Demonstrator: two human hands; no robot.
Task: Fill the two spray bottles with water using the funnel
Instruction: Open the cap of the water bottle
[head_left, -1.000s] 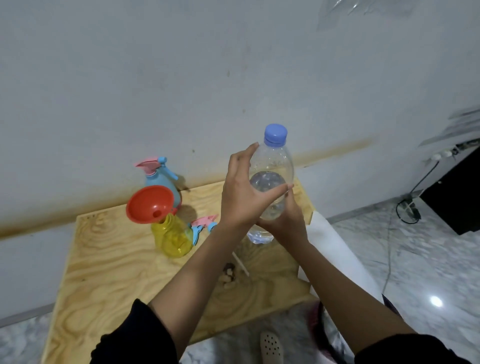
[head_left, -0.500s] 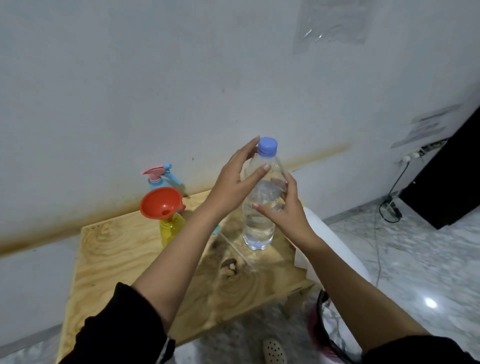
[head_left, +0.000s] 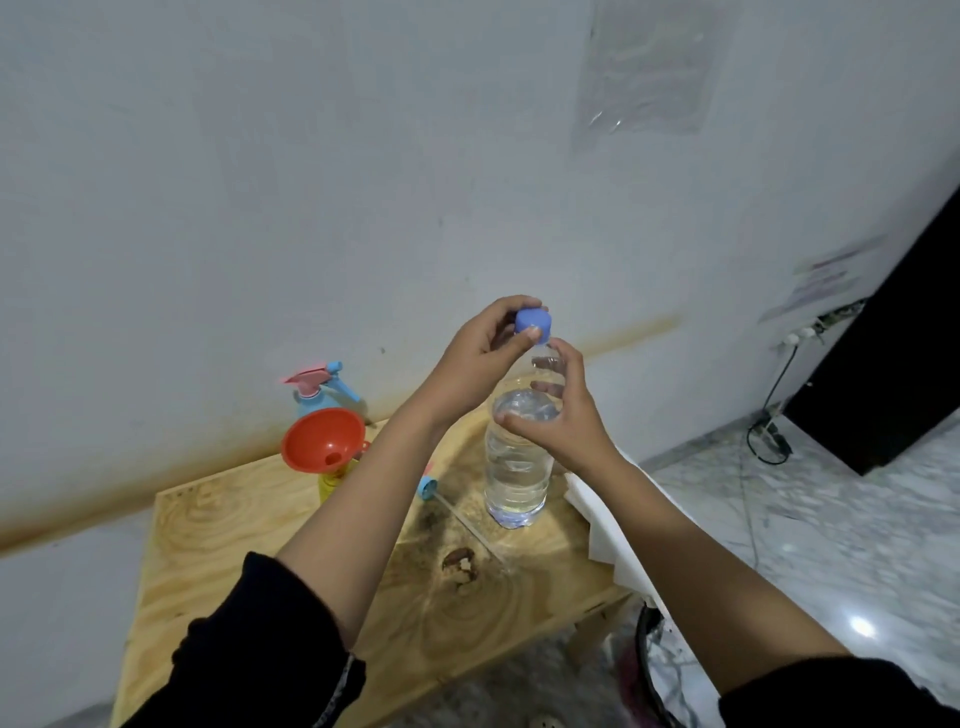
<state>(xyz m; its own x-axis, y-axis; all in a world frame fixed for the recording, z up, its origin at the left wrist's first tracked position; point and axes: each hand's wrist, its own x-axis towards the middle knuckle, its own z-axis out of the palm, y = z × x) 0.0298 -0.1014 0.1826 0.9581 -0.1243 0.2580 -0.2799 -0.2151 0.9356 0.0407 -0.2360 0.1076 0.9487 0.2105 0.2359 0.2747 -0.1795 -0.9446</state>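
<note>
**Uncapping the water bottle before the pour**

Head view. The left hand (head_left: 467, 364) pinches the blue cap (head_left: 532, 325) of a clear water bottle (head_left: 517, 467) between thumb and curled fingers. The right hand (head_left: 566, 426) wraps its fingers round the bottle's shoulder, just below the neck. The bottle is upright, roughly two-thirds full, and appears to stand on the plywood desk (head_left: 234, 545).

The step in hand is judged to be unscrewing the cap. It goes best with the right hand holding firmly but not squeezing the thin wall, so that no water spills as the cap comes free.

The red funnel (head_left: 322, 439) sits in the neck of the yellow spray bottle (head_left: 328, 483), which is largely hidden behind the left forearm. The blue spray bottle (head_left: 311, 400), its pink-and-blue trigger head on, stands behind it against the wall. A loose spray head (head_left: 427, 488) with its dip tube lies between the funnel and the water bottle, in the likely path of the pour. A white sheet (head_left: 613, 519) hangs off the desk's right edge.
</note>
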